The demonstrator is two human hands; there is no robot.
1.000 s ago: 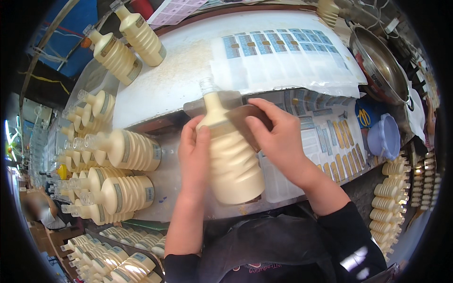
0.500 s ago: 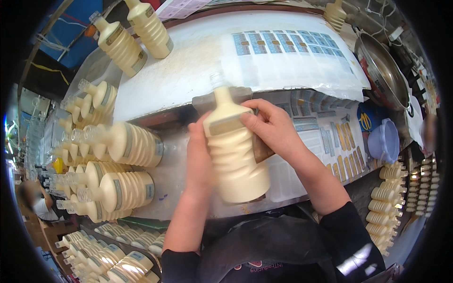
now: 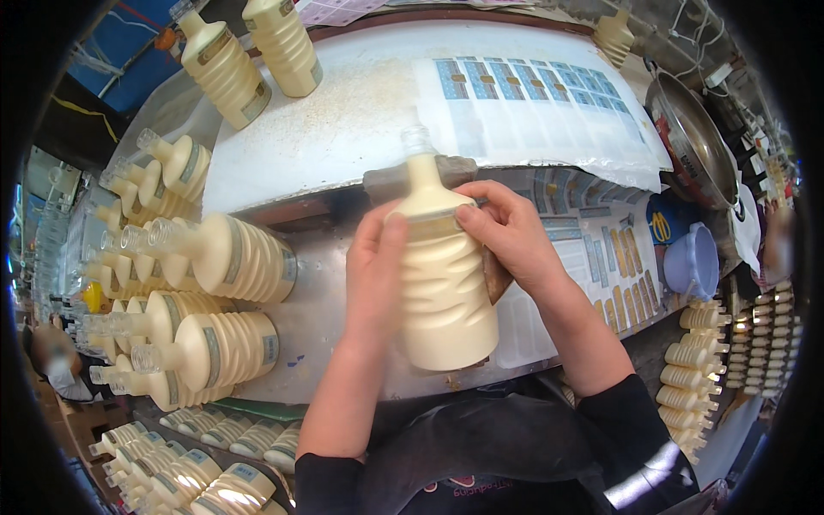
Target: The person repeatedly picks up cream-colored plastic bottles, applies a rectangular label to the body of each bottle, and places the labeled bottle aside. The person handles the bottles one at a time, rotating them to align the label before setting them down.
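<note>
A cream-coloured ribbed bottle point(image 3: 446, 300) with a clear threaded neck lies in front of me, neck away from me. A thin greyish label strip point(image 3: 432, 214) runs across its shoulder. My left hand point(image 3: 376, 266), slightly blurred, is closed on the bottle's left side, its thumb near the left end of the strip. On the other side my right hand point(image 3: 508, 230) grips the bottle, thumb on the strip's right end and fingers behind. A worn brown block point(image 3: 382, 184) shows beneath the neck. The bottle's underside is hidden.
Similar bottles point(image 3: 219, 348) are stacked on the left, and two bottles point(image 3: 225, 77) stand at the far left. Blue label sheets point(image 3: 506, 81) lie on the white board point(image 3: 318, 129). Gold and blue label strips point(image 3: 631, 300) lie right of my arm. A lavender bucket point(image 3: 691, 262) and metal pan point(image 3: 699, 137) are farther right.
The bottle has turned slightly, so its label strip looks narrower. My left thumb has come over onto the bottle's front near the strip. My right hand keeps its grip.
</note>
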